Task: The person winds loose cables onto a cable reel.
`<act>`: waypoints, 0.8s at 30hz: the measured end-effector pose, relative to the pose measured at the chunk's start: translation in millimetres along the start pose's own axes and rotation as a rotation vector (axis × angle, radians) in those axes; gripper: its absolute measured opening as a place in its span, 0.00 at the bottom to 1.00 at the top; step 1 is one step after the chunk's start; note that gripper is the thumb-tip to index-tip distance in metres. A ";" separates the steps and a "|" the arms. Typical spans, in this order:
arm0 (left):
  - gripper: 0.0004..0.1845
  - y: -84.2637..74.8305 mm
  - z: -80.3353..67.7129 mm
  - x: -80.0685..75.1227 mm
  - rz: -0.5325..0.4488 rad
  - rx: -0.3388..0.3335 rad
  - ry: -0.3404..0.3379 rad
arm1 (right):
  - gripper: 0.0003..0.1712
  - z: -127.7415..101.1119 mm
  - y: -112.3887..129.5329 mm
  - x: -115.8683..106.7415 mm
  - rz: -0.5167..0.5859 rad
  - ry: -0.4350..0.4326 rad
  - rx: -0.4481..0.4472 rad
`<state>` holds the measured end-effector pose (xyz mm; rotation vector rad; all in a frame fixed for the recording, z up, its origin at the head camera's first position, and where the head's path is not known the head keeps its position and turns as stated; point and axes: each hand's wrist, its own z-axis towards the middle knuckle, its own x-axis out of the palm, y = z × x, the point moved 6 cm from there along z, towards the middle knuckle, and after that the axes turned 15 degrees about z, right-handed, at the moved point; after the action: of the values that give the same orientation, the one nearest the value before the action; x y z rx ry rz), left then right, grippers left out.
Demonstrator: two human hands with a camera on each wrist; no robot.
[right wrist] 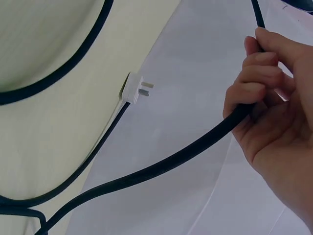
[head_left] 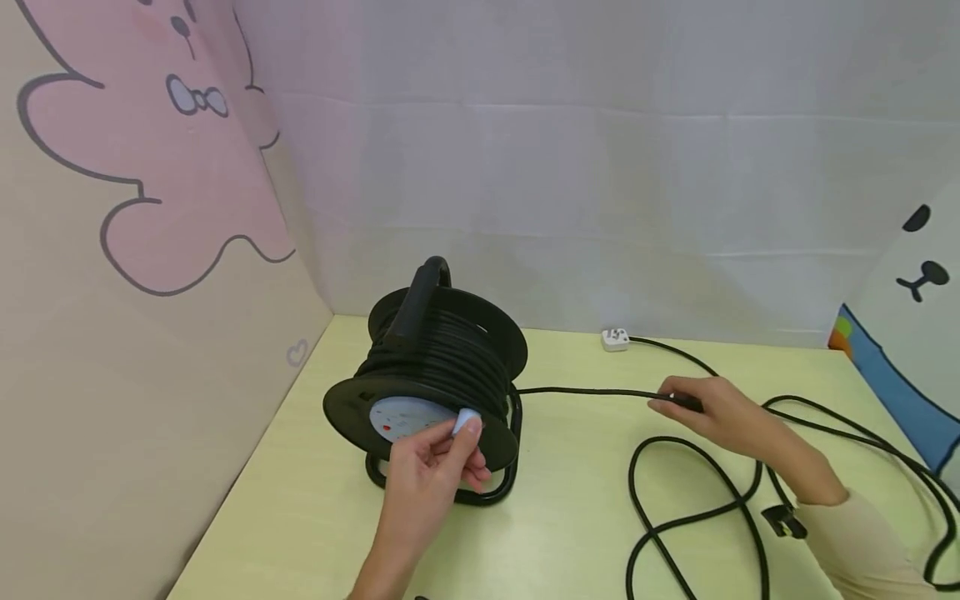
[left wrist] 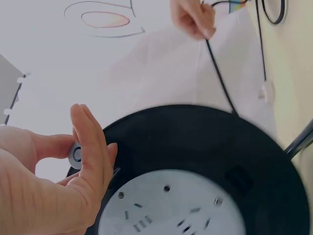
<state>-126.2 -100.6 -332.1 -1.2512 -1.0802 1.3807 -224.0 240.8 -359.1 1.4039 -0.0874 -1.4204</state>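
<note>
A black extension cord reel (head_left: 442, 358) stands at the left of the table, with many turns of cable on its drum and a pale socket face (left wrist: 171, 205) toward me. At the reel's near flange, my left hand (head_left: 427, 479) pinches a small light-blue crank knob (head_left: 466, 419) between thumb and fingers. My right hand (head_left: 723, 412) is off to the right of the reel, its fingers curled round the black cable (right wrist: 176, 159). From that hand the cable runs nearly straight to the drum.
Loose cable loops (head_left: 693, 521) lie across the right side of the table. A white plug (head_left: 615, 339) at the cable's end rests near the back edge. Behind and at both sides stand cloth walls (head_left: 600, 183) with cartoon prints. The reel has a black carrying handle (head_left: 420, 304) on top.
</note>
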 end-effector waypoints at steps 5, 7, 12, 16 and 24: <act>0.17 14.2 -0.3 14.6 -0.049 -0.066 0.059 | 0.15 3.9 1.3 5.1 0.001 0.004 -0.012; 0.17 20.8 -1.2 20.2 -0.050 -0.094 0.077 | 0.17 4.0 0.4 4.8 -0.001 -0.007 0.003; 0.17 40.9 -2.5 32.9 -0.020 -0.148 0.126 | 0.20 3.0 -3.0 3.6 -0.009 -0.014 0.034; 0.16 56.4 -4.8 36.6 0.013 -0.190 0.145 | 0.22 3.0 -1.5 -1.2 -0.027 -0.016 0.027; 0.15 74.5 -7.0 37.1 0.040 -0.224 0.140 | 0.24 -19.7 -8.4 -40.8 -0.218 -0.105 0.052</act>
<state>-126.5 -75.9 -411.9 -1.5158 -1.1392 1.2060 -225.9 284.1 -343.6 1.4143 -0.0399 -1.6822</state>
